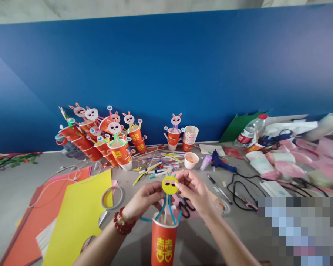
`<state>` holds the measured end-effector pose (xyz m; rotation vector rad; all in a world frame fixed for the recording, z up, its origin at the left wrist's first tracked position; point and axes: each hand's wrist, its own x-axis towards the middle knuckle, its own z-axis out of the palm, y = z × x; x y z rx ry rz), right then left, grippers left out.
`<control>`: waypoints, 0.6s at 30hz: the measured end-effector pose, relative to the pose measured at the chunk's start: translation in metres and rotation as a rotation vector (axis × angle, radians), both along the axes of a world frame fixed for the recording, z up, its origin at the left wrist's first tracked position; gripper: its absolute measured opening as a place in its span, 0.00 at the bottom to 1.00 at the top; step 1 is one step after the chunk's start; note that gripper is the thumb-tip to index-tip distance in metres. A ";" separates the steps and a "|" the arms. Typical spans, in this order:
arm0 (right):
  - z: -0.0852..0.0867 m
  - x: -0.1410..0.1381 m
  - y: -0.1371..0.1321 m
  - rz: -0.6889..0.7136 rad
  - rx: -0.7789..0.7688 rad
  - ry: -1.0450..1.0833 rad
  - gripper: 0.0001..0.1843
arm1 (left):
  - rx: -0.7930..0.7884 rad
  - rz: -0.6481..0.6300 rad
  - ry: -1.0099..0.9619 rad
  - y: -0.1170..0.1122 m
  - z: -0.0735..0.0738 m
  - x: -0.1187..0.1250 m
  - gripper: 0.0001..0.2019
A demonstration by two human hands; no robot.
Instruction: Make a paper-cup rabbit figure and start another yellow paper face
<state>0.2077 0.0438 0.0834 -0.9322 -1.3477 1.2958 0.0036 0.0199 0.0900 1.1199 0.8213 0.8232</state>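
A round yellow paper face (170, 186) with dark eyes and small blue-green ears stands above a red paper cup (164, 242) printed with yellow characters. Blue pipe cleaners (161, 213) and a pale stick (165, 210) rise from the cup's mouth toward the face. My left hand (147, 199) is closed at the face's left edge, its fingertips partly behind it. From the right, my right hand (193, 189) pinches the opposite edge between thumb and fingers. Black-handled scissors (187, 207) lie on the table behind the cup, partly hidden.
Finished cup figures (118, 147) crowd the back left; another cup figure (174, 133) stands beside stacked cups (190, 137). Markers and pipe cleaners (161, 164) litter the middle. A blue glue gun (222, 162), its black cable and a bottle (251, 131) are right. Yellow paper (77, 221) lies left.
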 end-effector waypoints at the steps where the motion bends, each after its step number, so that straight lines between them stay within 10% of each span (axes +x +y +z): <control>1: 0.001 0.002 0.001 -0.018 -0.012 0.017 0.14 | -0.005 0.005 -0.002 0.000 0.000 0.000 0.17; 18: -0.004 -0.001 -0.003 0.046 0.023 0.006 0.12 | -0.011 0.021 -0.004 -0.001 -0.003 0.001 0.18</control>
